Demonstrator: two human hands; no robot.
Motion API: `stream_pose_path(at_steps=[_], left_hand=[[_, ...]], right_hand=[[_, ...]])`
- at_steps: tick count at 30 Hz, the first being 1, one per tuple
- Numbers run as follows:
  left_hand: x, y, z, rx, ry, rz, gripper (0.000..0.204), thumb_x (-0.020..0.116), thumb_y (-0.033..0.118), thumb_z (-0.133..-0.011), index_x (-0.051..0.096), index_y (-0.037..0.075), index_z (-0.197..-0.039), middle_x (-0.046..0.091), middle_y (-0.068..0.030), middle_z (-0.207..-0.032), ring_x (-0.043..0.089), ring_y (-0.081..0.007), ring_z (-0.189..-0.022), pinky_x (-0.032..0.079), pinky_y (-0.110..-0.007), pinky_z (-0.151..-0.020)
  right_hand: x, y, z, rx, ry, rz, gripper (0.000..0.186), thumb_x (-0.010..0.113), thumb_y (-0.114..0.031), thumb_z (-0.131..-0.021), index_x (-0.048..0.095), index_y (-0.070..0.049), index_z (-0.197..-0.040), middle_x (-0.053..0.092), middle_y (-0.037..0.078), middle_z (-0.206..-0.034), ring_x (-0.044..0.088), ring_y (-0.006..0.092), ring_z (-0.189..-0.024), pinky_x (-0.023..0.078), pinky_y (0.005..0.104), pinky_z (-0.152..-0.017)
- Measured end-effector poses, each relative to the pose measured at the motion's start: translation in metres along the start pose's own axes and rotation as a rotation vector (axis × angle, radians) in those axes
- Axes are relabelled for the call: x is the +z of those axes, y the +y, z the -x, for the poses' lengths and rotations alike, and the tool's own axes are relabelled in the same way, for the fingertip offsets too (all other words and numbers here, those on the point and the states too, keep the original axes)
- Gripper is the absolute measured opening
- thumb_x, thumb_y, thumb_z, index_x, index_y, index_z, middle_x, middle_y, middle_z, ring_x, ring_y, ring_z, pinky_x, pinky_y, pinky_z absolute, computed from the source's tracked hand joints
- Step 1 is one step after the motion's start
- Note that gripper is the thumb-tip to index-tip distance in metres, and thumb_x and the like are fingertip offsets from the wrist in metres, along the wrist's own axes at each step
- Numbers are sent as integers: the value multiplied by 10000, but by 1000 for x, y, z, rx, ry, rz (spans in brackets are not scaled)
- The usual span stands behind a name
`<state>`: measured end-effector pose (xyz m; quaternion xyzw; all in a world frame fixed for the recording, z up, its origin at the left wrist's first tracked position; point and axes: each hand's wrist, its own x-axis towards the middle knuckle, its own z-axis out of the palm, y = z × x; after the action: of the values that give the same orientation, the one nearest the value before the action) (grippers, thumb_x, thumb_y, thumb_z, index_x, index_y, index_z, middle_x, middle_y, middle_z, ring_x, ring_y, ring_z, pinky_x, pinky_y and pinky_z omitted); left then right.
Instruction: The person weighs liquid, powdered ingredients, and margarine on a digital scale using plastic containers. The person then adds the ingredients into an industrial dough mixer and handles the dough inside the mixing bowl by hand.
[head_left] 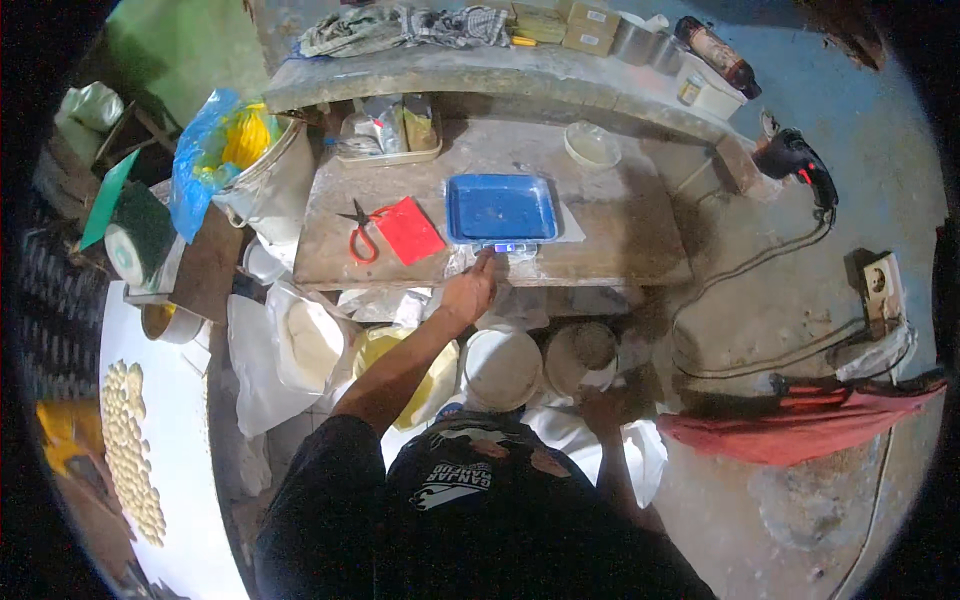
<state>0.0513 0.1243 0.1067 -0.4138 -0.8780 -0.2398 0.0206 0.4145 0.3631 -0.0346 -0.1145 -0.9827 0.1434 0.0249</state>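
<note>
My left hand [470, 291] reaches up to the front of a small scale [515, 249], its index finger stretched out and touching the front edge by the display. The hand holds nothing. On the scale rests a shallow blue tray [500, 208]. My right hand [601, 408] is low, in shadow, beside a round tub [565, 365]. A pale patch shows at its fingertips; the fingers are too dark to make out. Left of the tray lie orange-handled scissors [363, 243] and a red packet [409, 231]. A pale bowl [592, 145] stands behind the tray on the right.
A white bucket [270, 180] with blue and yellow bags stands left of the wooden table [640, 235]. Below are a lidded tub [502, 368] and a bag of pale powder [308, 340]. Dough pieces [130, 450] cover part of a white board. A corded tool [805, 168] hangs right.
</note>
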Motion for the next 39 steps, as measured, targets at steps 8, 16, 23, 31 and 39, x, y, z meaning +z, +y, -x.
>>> stream_pose_path(at_steps=[8, 16, 23, 31, 39], left_hand=[[23, -18, -5, 24, -106, -113, 487, 510, 192, -857, 482, -5, -1301, 286, -302, -1477, 688, -375, -806, 560, -492, -625], [71, 15, 80, 395, -264, 91, 517, 560, 242, -869, 454, 39, -1332, 511, -206, -1333, 608, -351, -1050, 508, -479, -873], [200, -59, 235, 360, -1383, 234, 453, 604, 410, -882, 595, 65, -1177, 657, -197, -1028, 639, -330, -955, 519, -415, -860], [219, -59, 275, 393, -1406, 61, 527, 571, 460, -842, 609, 35, -1151, 631, -230, -1139, 591, -389, -1084, 471, -488, -923], [261, -1, 293, 1328, -902, 155, 340, 482, 343, -934, 699, 94, -1013, 672, -167, -998, 629, -379, -943, 496, -463, -848]], right_hand=[[13, -38, 52, 67, -114, -52, 338, 579, -269, -912, 617, -52, -1169, 628, 193, -1182, 584, 368, -1119, 467, 440, -947], [5, -106, 114, 631, 26, -771, 300, 670, -95, -853, 614, 1, -1132, 691, 118, -992, 658, 164, -877, 526, 291, -775], [28, -104, 179, 383, 24, -362, 290, 576, -124, -889, 599, -53, -1170, 653, 161, -1049, 635, 277, -945, 518, 371, -822], [-25, -163, 256, 842, 161, -471, 370, 537, -321, -933, 624, -37, -1154, 629, 207, -1154, 594, 374, -1068, 465, 435, -922], [-55, -219, 372, 854, 458, -378, 410, 558, -358, -936, 616, -43, -1191, 637, 197, -1150, 599, 360, -1079, 465, 438, -946]])
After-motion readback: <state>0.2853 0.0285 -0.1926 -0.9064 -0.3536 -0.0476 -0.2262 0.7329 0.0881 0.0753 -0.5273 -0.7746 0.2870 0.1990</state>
